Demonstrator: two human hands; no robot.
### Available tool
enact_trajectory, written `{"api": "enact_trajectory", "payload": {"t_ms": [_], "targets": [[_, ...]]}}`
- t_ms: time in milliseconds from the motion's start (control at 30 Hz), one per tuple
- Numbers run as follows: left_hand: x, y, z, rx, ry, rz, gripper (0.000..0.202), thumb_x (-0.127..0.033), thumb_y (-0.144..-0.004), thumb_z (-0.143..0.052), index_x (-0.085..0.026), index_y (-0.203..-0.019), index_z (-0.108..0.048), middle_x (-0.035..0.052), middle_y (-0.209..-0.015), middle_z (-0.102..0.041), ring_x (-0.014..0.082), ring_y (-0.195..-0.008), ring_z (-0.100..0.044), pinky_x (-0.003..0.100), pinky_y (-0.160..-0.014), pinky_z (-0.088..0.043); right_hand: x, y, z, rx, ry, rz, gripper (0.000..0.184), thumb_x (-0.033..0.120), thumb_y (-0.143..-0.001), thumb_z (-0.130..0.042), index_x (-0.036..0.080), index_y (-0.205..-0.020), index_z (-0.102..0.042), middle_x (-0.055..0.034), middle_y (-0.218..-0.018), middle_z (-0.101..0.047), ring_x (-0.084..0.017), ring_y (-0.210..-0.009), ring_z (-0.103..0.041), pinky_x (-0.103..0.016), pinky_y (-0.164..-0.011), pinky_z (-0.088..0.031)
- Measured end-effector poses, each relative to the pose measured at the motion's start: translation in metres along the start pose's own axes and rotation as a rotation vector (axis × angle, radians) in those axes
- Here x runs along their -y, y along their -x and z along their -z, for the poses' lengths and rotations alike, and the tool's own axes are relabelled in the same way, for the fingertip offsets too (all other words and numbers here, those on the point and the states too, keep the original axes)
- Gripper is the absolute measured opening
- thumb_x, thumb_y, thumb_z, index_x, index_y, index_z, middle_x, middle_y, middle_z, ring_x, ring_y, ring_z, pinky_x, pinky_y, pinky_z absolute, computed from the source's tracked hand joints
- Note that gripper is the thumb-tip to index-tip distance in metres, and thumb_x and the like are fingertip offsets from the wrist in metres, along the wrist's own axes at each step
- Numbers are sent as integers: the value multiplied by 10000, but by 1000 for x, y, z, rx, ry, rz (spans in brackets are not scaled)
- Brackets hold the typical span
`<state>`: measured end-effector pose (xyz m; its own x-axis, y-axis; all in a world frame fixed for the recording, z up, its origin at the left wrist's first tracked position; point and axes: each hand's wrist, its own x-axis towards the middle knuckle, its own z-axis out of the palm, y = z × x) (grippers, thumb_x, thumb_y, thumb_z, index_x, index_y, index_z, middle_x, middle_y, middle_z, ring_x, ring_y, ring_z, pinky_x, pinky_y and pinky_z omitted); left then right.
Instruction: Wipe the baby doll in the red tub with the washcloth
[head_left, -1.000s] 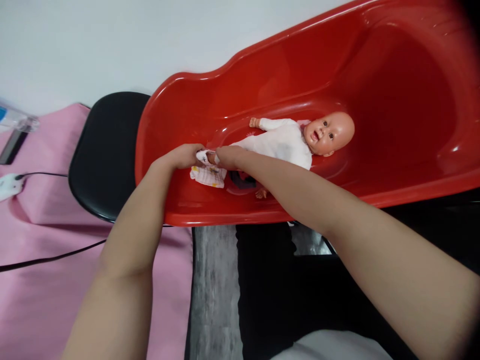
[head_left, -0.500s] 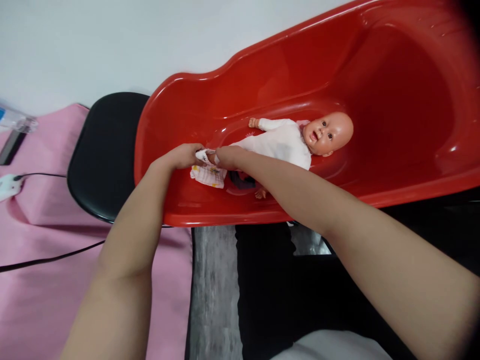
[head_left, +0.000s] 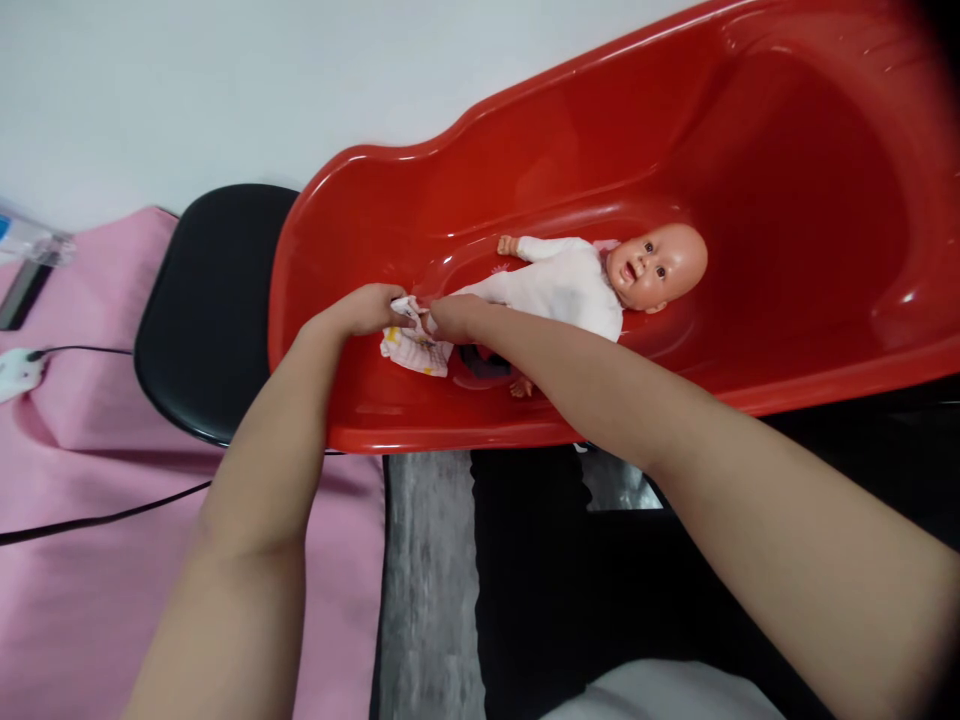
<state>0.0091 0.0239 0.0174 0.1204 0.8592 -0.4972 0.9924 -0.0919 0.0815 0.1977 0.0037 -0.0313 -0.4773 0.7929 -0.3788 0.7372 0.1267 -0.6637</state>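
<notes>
At left, black chair point(head_left: 214, 310) beside red tub point(head_left: 420, 440) | left hand point(head_left: 371, 310), fingers pinching patterned cloth point(head_left: 417, 355) inside tub | right hand point(head_left: 459, 316) just beside, perhaps steadying; finger grip hidden, cannot tell | white-clothed doll point(head_left: 562, 280) face-up, tub floor likely supporting it

Glossy plastic tub point(head_left: 810, 210); crinkled cloth point(head_left: 417, 355)

two hands point(head_left: 367, 308) point(head_left: 456, 317), one doll point(head_left: 559, 285), one cloth point(head_left: 418, 357), one tub point(head_left: 780, 240), one black seat point(head_left: 214, 310)
</notes>
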Motion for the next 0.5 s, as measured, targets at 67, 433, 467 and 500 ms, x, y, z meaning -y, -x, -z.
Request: {"api": "enact_trajectory", "payload": {"t_ms": [67, 433, 467, 500], "targets": [[1, 0, 1, 3, -7, -8, 372, -431, -788, -751, -238, -1104, -786, 68, -1110, -829, 312, -1039, -772, 345, -909, -593, -3, -2, -4, -10, 33, 32, 331, 369, -1139, -599, 128, -997, -777, -99, -818, -784, -209, -870, -764, -300, -818, -501], [-2, 3, 2, 91, -3, 31, 543, -431, -695, -824, -254, -1208, -799, 86, -1181, -840, 334, -1083, -790, 350, -954, -608, -8, -23, -13, -28, 82, 126, 293, 386, -1121, -615, 166, -1080, -804, -116, -892, -818, -281, -994, -801, -329, -896, -564], [-2, 3, 3, 86, -10, 37, 512, -417, -698, -814, -253, -1183, -800, 86, -1164, -843, 334, -1073, -792, 352, -945, -609, -8, -25, -12, -10, 71, 117, 275, 383, -1108, -630, 178, -1088, -811, -119, -894, -820, -296, -987, -807, -343, -887, -575], [-2, 4, 4, 90, -8, 36, 475, -406, -703, -802, -254, -1152, -800, 82, -1147, -844, 332, -1063, -794, 351, -938, -610, -9, -25, -12, 16, 54, 115, 265, 386, -1095, -640, 190, -1096, -818, -127, -897, -822, -315, -976, -811, -361, -870, -587]]}}
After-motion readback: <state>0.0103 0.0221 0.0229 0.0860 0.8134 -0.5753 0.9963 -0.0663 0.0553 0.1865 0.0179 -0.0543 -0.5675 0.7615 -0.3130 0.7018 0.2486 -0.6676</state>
